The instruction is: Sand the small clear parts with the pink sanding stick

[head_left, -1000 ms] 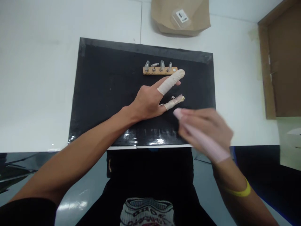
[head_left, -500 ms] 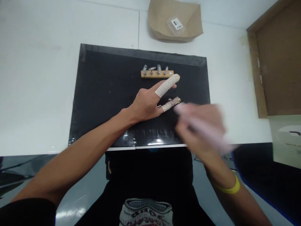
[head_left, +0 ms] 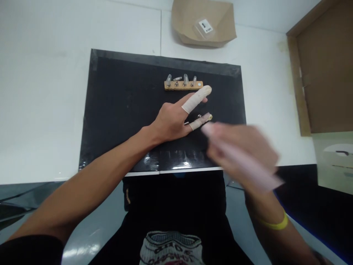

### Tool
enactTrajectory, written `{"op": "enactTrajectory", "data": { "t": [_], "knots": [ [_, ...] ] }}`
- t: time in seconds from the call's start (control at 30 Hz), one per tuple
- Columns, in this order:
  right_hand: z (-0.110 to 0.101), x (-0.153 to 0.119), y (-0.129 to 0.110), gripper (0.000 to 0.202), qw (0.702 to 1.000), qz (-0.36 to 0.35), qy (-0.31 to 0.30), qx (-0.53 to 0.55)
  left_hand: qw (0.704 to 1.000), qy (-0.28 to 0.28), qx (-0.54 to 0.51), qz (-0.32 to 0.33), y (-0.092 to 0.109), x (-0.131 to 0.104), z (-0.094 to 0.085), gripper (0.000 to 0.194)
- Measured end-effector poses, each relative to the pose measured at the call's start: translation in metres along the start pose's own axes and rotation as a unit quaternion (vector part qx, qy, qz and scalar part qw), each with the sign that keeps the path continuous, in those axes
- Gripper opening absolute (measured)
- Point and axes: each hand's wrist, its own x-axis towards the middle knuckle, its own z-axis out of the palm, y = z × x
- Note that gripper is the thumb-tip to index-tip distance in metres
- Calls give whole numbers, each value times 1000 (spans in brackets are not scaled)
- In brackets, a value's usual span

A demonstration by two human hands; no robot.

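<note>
My left hand [head_left: 173,119] reaches over the black mat [head_left: 118,95], with pale finger cots on the outstretched index finger and thumb. A clear nail tip [head_left: 204,118] lies along that thumb, a small metal piece beside it; the exact grip is partly hidden. My right hand [head_left: 242,147], smeared by motion, is closed around a long pale pink pen-shaped tool [head_left: 245,158]. Its narrow end is close to the left thumb; contact cannot be told. Just beyond the left index finger, a wooden bar [head_left: 183,86] carries several clear nail tips [head_left: 185,78] on metal stems.
At the back of the white table [head_left: 46,92] stands a brown paper tray [head_left: 178,24] with a labelled clear packet [head_left: 204,28] inside. A brown panel with a wooden frame [head_left: 302,88] rises on the right. My lap is below the table's front edge.
My right hand and the pink tool have shifted slightly to the right, still blurred. The left hand and the nail tip stay nearly where they were. The whole view has moved a little.
</note>
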Motion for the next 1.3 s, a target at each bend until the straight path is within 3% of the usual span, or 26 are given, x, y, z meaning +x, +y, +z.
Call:
{"op": "enactTrajectory", "data": {
  "t": [0.07,0.1,0.2,0.27,0.33,0.47,0.53,0.63,0.7,0.77,0.87,0.93,0.97,1.1,1.13,1.2,1.3],
  "knots": [
    [0,5,5,33,995,24,86,-50,1000,-6,1,-6,0,0,0,62],
    [2,7,3,31,995,0,85,-53,1000,-9,1,-8,0,0,-1,61],
    [15,6,-10,17,991,-124,-34,35,1000,-17,-2,-14,0,1,-2,64],
    [19,2,-12,12,984,-135,-66,93,999,-22,-2,-26,1,1,-2,65],
    [15,1,-4,15,993,-81,-32,82,999,-26,-5,-33,1,1,-2,65],
    [4,2,14,30,991,65,110,-45,999,-26,2,-35,0,2,-2,63],
    [8,2,6,22,996,32,76,-16,999,-24,3,-29,0,2,-2,64],
    [16,-3,-12,11,989,-110,-77,69,999,-27,5,-27,1,2,-3,65],
    [15,-6,-12,12,981,-129,-115,91,999,-25,6,-25,1,2,-3,63],
    [5,-6,2,21,989,-87,-89,81,1000,-17,5,-21,1,2,-3,62],
    [-9,-2,28,36,1000,-9,22,-6,1000,-9,7,-19,1,1,-2,62],
    [-8,1,28,34,997,4,68,-45,1000,-8,9,-22,1,1,-2,62],
    [-4,1,22,29,998,-8,52,-37,1000,-11,8,-20,1,2,-2,62],
    [16,-5,-18,13,978,-146,-132,67,999,-26,3,-18,0,2,-4,66],
    [17,-6,-22,12,974,-155,-144,82,999,-29,5,-20,0,2,-4,67],
    [12,-8,-15,16,980,-126,-130,83,999,-28,8,-25,0,2,-3,67],
    [-5,-5,14,38,998,-40,-42,37,999,-23,7,-33,1,2,-2,65]
  ]
}}
